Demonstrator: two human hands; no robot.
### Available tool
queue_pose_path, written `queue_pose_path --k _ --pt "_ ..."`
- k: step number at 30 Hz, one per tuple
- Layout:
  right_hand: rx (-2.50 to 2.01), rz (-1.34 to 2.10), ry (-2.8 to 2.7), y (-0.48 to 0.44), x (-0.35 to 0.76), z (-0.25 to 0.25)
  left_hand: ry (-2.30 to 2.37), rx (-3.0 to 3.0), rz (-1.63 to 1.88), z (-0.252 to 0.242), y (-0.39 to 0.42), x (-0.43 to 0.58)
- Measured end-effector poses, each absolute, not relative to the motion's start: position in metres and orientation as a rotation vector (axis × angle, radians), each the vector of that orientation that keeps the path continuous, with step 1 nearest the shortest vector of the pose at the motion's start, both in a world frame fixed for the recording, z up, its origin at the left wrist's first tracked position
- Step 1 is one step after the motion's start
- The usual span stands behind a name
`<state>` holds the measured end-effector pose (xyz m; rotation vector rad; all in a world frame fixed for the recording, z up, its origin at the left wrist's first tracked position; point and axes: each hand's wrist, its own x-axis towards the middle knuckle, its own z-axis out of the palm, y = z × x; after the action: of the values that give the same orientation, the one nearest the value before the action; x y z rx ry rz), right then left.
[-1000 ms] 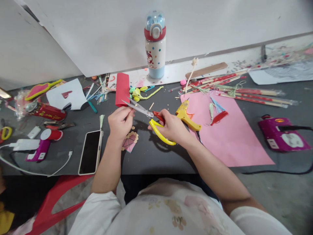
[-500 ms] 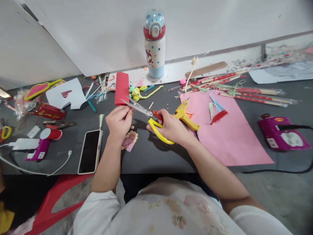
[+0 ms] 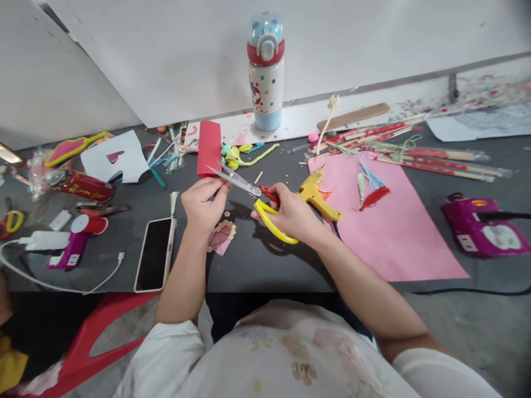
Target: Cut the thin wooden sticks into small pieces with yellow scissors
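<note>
My right hand [image 3: 292, 214] grips yellow-handled scissors [image 3: 259, 201] whose blades point left and stand slightly apart. My left hand [image 3: 203, 203] is closed in a pinch right at the blades, holding something too small to make out. Just below my left hand a small pink paper piece with beige trim [image 3: 220, 237] lies on the dark table [image 3: 257, 265]. A yellow glue gun [image 3: 317, 194] lies just right of my right hand, on the edge of a pink paper sheet [image 3: 385, 232].
A phone [image 3: 154, 254] lies left of my left arm. A folded red paper [image 3: 208, 148] and a water bottle [image 3: 266, 72] stand beyond the hands. Red cans, chargers and cables crowd the left; sticks and a purple device [image 3: 483, 228] lie right.
The hands and scissors have barely shifted; only the view has moved slightly.
</note>
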<state>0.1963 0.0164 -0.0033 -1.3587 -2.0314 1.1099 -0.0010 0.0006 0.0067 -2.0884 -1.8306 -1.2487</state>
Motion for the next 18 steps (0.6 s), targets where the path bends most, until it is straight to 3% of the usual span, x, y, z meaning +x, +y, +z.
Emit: queue_pose_path --k 7,18 --pt "-1.409 0.973 -2.086 0.0165 0.1953 -0.0026 -1.835 -2.107 -1.241 0.0088 0.0007 -0.0022" --pt "-1.388 1.050 -2.070 0.0159 0.1949 -0.0049 -1.891 -2.126 -1.251 0.0068 0.0020 -0.0088"
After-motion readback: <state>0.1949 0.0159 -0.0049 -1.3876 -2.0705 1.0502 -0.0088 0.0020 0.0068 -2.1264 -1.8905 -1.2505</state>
